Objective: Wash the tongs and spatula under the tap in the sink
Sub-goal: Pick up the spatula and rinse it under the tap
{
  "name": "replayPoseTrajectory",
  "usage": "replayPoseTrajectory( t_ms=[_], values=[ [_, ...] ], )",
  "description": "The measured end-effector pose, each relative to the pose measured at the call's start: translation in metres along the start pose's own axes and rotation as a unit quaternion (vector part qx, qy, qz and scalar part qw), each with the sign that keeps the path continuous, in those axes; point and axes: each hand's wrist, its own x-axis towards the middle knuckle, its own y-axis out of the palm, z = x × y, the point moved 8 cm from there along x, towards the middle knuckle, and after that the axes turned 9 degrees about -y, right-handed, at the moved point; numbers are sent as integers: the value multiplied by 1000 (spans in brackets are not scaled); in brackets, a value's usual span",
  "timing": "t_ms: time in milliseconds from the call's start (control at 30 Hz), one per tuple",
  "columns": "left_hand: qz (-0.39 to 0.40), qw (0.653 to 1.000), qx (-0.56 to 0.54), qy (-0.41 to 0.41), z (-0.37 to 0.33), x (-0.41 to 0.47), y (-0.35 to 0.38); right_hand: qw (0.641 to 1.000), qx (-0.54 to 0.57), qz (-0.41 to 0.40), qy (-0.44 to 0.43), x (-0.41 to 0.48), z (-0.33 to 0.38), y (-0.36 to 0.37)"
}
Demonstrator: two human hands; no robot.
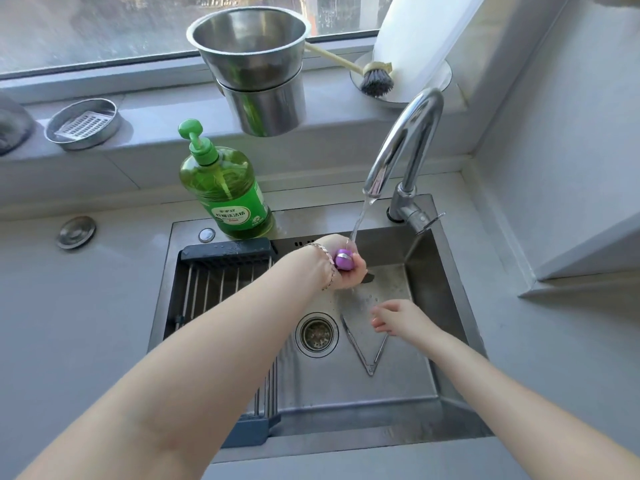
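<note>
Bright, even daylight enters through the window point(104, 36) at the top. Sharp highlights glare on the tap point(401, 140) and the stacked steel pots point(256, 74). The right wall of the sink point(433, 292) lies in shade. Wide-angle distortion curves the worktop point(69, 306) edges, and the view outside is hazy.

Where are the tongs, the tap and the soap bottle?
tongs point(356, 344), head view, left arm of the V.
tap point(394, 140), head view, curved spout.
soap bottle point(221, 188), head view, green body.
</note>
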Motion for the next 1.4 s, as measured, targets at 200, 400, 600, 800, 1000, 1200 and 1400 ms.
replayPoseTrajectory(
  t_ms=[200,400,600,800,1000,1200,1400],
  values=[
    [-58,995,77,20,-2,8,10,998,52,-10,34,2,-10,-1],
    [-134,956,256,51,-14,-2,-14,996,50,-79,7,3,-8,-35],
    [-244,834,480,119,-9,-39,-38,954,155,-250,-55,28,33,-95],
    [-316,729,582,172,-8,-69,-60,945,125,-300,-26,52,57,-104],
    [-337,563,717,237,-1,-100,-66,968,21,-247,-32,52,82,-119],
    [-342,350,839,238,12,-127,-67,995,6,-95,4,5,66,-66],
    [-302,394,818,291,23,-132,-93,968,191,74,149,-35,22,70]
  ],
)
